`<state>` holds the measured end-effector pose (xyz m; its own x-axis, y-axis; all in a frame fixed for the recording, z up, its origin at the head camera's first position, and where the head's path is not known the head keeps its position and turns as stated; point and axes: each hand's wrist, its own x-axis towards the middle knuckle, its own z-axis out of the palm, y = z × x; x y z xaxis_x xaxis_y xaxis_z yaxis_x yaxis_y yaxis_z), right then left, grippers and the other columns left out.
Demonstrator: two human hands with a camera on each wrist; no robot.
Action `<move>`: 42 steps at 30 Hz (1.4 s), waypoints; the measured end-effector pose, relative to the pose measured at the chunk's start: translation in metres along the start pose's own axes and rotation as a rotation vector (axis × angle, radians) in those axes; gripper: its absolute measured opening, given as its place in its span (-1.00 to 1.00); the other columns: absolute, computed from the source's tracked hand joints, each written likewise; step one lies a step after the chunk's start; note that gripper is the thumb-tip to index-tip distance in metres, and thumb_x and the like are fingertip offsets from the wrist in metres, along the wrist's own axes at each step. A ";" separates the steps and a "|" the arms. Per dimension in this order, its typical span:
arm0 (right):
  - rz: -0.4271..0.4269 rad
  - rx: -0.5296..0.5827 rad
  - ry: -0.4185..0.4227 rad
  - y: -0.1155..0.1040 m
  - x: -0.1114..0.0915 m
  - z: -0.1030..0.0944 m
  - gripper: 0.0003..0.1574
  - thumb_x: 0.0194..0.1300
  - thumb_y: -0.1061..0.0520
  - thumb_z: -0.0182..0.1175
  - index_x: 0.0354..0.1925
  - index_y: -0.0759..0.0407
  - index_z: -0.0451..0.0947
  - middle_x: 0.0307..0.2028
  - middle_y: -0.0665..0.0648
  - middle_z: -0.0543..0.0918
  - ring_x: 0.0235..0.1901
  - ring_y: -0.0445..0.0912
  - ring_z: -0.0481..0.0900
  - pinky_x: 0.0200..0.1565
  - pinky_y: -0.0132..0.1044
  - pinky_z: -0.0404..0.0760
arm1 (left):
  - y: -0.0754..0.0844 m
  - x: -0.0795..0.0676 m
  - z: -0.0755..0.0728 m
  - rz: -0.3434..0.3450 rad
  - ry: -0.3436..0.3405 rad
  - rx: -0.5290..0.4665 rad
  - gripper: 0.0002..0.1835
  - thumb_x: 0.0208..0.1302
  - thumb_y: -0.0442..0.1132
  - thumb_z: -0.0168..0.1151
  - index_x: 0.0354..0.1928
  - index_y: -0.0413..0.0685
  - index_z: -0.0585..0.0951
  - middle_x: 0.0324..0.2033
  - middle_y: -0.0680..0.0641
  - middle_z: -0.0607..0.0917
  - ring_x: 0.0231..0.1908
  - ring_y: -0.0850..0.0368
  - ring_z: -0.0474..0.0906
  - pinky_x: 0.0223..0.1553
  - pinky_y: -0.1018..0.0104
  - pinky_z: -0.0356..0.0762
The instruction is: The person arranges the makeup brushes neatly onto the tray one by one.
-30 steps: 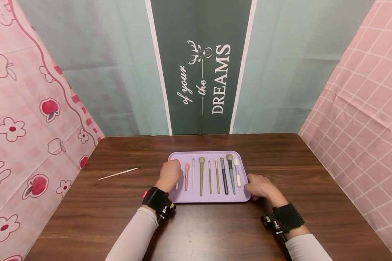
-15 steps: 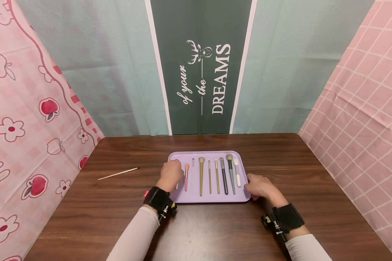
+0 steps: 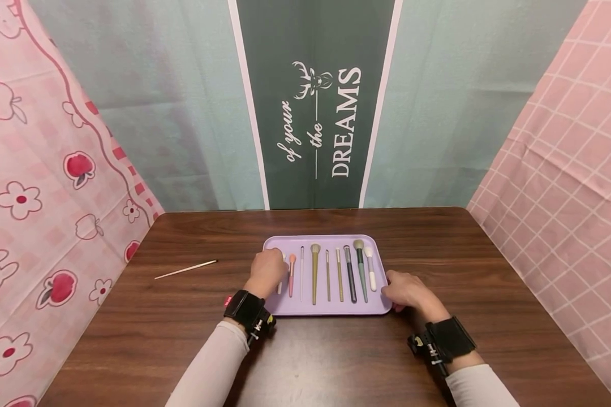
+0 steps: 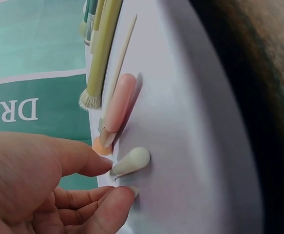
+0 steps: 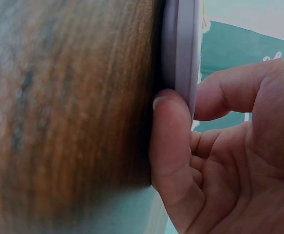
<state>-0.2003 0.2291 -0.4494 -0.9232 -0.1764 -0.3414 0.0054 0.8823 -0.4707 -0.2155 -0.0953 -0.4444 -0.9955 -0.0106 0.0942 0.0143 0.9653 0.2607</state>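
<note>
In the head view a lilac tray [image 3: 308, 309] lies on the table, with several makeup brushes side by side on it. My left hand [image 3: 269, 270] is over its left end, beside a short white makeup brush [image 4: 134, 161]. The left wrist view has the index fingertip at that brush and the thumb a little apart from it; the brush's far end is hidden behind the finger. A pink brush [image 4: 120, 103] lies just beyond. My right hand [image 3: 406, 289] pinches the tray's right rim, thumb and index finger on opposite faces in the right wrist view.
One thin brush with a pale handle [image 3: 185, 269] lies on the brown wooden table [image 3: 326, 362], left of the tray. A green curtain [image 3: 313, 192] hangs behind the table, with pink cloths [image 3: 565, 186] at both sides.
The white brush by my left hand has shifted slightly right and shows more beside the fingers. My right hand and the tray have stayed in place.
</note>
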 end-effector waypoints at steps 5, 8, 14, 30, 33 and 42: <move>-0.005 -0.002 -0.007 0.000 0.000 0.000 -0.81 0.27 0.18 0.09 -0.20 0.29 0.48 -0.54 0.13 0.59 -0.61 -0.07 0.61 -0.50 -0.25 0.59 | 0.001 0.002 0.000 -0.040 -0.036 -0.022 -0.74 0.30 -0.18 0.27 -0.44 -0.27 0.62 -0.37 -0.27 0.72 -0.29 -0.21 0.68 -0.26 -0.01 0.62; -0.008 -0.001 -0.008 0.001 0.000 -0.001 -0.81 0.27 0.18 0.09 -0.19 0.29 0.48 -0.54 0.13 0.59 -0.61 -0.08 0.61 -0.50 -0.25 0.59 | 0.002 0.003 0.001 -0.053 -0.049 -0.024 -0.66 0.35 -0.10 0.25 -0.43 -0.26 0.63 -0.37 -0.26 0.71 -0.30 -0.19 0.67 -0.29 0.00 0.62; -0.015 0.004 -0.007 0.001 0.001 -0.001 -0.78 0.27 0.19 0.09 -0.16 0.31 0.48 -0.54 0.13 0.58 -0.61 -0.09 0.62 -0.50 -0.25 0.61 | 0.002 0.003 0.001 -0.028 -0.039 -0.011 -0.66 0.35 -0.10 0.27 -0.44 -0.25 0.64 -0.39 -0.24 0.72 -0.31 -0.18 0.68 -0.28 0.01 0.62; -0.007 0.002 -0.010 0.001 0.003 0.000 -0.80 0.27 0.19 0.09 -0.18 0.29 0.49 -0.55 0.13 0.59 -0.61 -0.09 0.62 -0.51 -0.27 0.61 | 0.000 0.000 -0.004 -0.008 -0.030 -0.003 -0.79 0.25 -0.22 0.29 -0.43 -0.25 0.61 -0.42 -0.24 0.70 -0.34 -0.18 0.68 -0.27 0.01 0.63; 0.002 0.009 -0.011 0.001 0.004 0.000 -0.77 0.28 0.18 0.09 -0.14 0.31 0.49 -0.53 0.14 0.58 -0.61 -0.09 0.62 -0.51 -0.27 0.62 | -0.004 -0.002 -0.009 -0.008 -0.033 -0.006 -0.81 0.23 -0.23 0.31 -0.35 -0.26 0.60 -0.37 -0.25 0.71 -0.26 -0.21 0.70 -0.22 -0.01 0.64; 0.000 0.004 -0.010 0.001 0.004 0.000 -0.78 0.29 0.18 0.09 -0.15 0.30 0.48 -0.54 0.13 0.58 -0.61 -0.09 0.62 -0.51 -0.27 0.62 | -0.033 -0.005 -0.022 0.011 -0.016 0.053 -0.54 0.24 -0.14 0.37 0.06 -0.33 0.58 -0.08 -0.26 0.61 0.01 -0.18 0.53 -0.02 -0.07 0.58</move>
<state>-0.2039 0.2290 -0.4515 -0.9194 -0.1810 -0.3492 0.0068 0.8804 -0.4742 -0.2090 -0.1325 -0.4324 -0.9967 0.0037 0.0809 0.0206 0.9778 0.2086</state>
